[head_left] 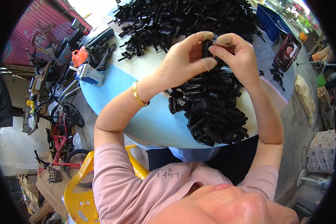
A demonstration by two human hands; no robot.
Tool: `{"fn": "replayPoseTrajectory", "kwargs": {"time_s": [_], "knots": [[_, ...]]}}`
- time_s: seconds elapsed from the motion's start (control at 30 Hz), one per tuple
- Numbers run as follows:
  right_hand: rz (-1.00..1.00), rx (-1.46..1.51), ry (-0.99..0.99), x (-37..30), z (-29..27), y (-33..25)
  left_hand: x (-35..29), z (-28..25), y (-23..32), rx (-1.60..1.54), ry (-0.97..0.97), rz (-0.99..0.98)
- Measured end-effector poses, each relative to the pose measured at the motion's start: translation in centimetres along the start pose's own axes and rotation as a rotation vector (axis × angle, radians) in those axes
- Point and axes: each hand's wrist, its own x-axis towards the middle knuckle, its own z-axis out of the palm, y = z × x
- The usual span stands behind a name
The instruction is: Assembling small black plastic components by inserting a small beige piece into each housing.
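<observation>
Above the table, my left hand [186, 59] is closed round a small black plastic part [207, 48] pinched between thumb and fingers. My right hand [239, 54] meets it there, its thumb and forefinger closed on a small flat reddish-brown piece [229, 47] whose kind I cannot make out. Some fingertips wear beige covers. Right below both hands lies a near heap of black plastic parts [212, 112], reaching toward the table's front edge. Beyond them spreads a far, larger heap of similar black parts [186, 18].
The table [108, 89] has a light blue and white cover. A blue basket [270, 22] and a propped phone [287, 52] stand at right. Dark gloves [101, 55] and a blue-white box [90, 74] lie at left. A yellow chair [80, 194] and red bicycle [60, 145] are beside me.
</observation>
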Motion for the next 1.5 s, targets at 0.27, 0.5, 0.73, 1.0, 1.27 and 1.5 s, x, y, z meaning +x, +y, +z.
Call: {"fn": "replayPoseTrajectory", "kwargs": {"time_s": [0.27, 0.5, 0.73, 1.0, 1.27, 1.5], "knots": [[0.191, 0.264, -0.139, 0.0, -0.1, 0.1, 0.5, 0.1, -0.7, -0.261, 0.149, 0.041], [0.169, 0.233, -0.184, -0.1, -0.4, -0.1, 0.4, 0.3, -0.6, -0.179, 0.154, 0.033], [0.099, 0.101, -0.205, -0.2, -0.2, -0.4, 0.2, 0.2, -0.7, -0.155, 0.182, 0.090], [0.242, 0.170, -0.159, -0.5, 0.4, -0.7, 0.0, 0.2, -1.0, 0.220, 0.232, 0.220], [0.142, 0.307, -0.152, 1.4, -4.0, 1.1, 1.0, 0.1, 1.3, 0.363, 0.120, 0.323], [0.075, 0.109, 0.145, 2.2, -3.4, 3.3, 7.1, -5.0, -6.3, 0.725, 0.113, -0.021]]}}
